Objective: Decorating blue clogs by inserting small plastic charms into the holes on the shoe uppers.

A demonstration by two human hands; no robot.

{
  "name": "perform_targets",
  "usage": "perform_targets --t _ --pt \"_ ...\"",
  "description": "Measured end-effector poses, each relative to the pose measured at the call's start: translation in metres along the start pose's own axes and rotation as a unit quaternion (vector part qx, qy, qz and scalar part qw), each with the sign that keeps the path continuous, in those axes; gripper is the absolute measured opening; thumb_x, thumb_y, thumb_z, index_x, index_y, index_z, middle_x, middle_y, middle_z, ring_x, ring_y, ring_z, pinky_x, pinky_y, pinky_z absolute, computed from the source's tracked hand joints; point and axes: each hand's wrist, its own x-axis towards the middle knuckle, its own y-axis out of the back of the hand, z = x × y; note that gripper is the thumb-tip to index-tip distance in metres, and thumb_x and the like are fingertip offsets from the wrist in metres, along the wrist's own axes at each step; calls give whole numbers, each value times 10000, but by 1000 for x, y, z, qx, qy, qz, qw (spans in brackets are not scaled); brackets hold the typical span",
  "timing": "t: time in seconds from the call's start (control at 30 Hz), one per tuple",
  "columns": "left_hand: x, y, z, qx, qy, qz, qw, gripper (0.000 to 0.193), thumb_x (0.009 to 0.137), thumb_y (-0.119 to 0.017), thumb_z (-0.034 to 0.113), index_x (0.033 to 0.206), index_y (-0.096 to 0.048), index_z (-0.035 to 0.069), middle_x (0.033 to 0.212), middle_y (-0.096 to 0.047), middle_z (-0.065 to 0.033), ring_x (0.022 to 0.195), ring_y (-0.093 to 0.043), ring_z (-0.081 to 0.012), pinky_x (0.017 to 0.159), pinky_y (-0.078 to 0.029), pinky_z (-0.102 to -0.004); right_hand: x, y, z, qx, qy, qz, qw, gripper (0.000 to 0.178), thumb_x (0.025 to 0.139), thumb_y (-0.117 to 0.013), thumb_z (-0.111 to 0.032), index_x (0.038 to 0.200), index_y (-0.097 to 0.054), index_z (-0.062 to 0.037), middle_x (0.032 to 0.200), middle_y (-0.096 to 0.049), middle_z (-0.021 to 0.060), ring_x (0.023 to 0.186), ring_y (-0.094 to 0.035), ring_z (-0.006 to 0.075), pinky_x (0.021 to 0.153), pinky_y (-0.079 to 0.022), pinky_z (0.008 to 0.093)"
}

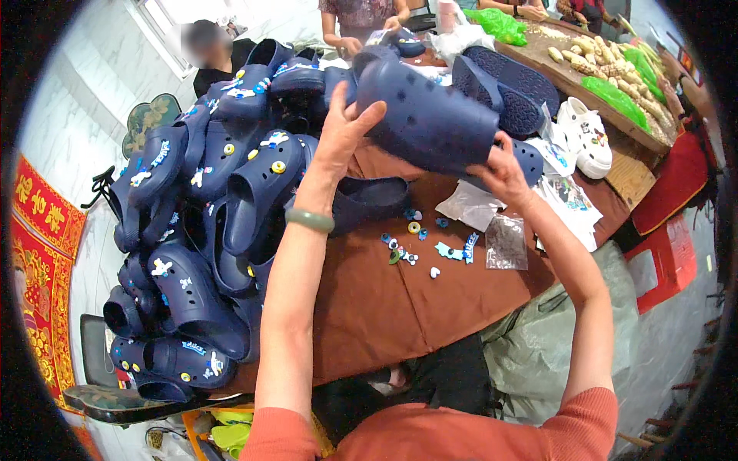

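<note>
A navy clog with holes in its upper is raised over the table, slightly blurred. My right hand grips its lower right end, thumb and fingers bent around the edge. At its left side my left hand is spread, thumb and forefinger apart, the thumb overlapping the clog. A green bangle circles my left wrist. Beneath, another navy clog lies on the brown cloth. Small loose shoe charms in blue, white, yellow and green lie nearer me, beside a lettered blue charm.
Decorated navy clogs pile high on the left. Dark slides, white clogs, papers and a clear plastic bag lie rightward. Corn cobs cover another table. Across from me, a person's hands work; another person sits back left.
</note>
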Motion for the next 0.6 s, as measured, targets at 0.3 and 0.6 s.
perform_targets --t 0.3,0.6 --pt "-17 -2 -1 -24 32 86 995 535 641 -788 104 1108 -563 -26 977 -632 -110 861 -626 -190 788 -521 -310 -14 16 11 -173 118 -186 960 370 742 -719 -268 1034 -573 -92 1009 -603 61 1038 -534 225 1054 -253 458" --pt "-148 37 67 28 -53 220 974 526 678 -708 65 1172 -545 -12 1043 -614 -91 941 -598 -183 862 -477 -307 28 5 11 -222 175 -162 945 388 739 -552 -53 1118 -528 -133 1028 -526 110 979 -540 301 877 -436 397"
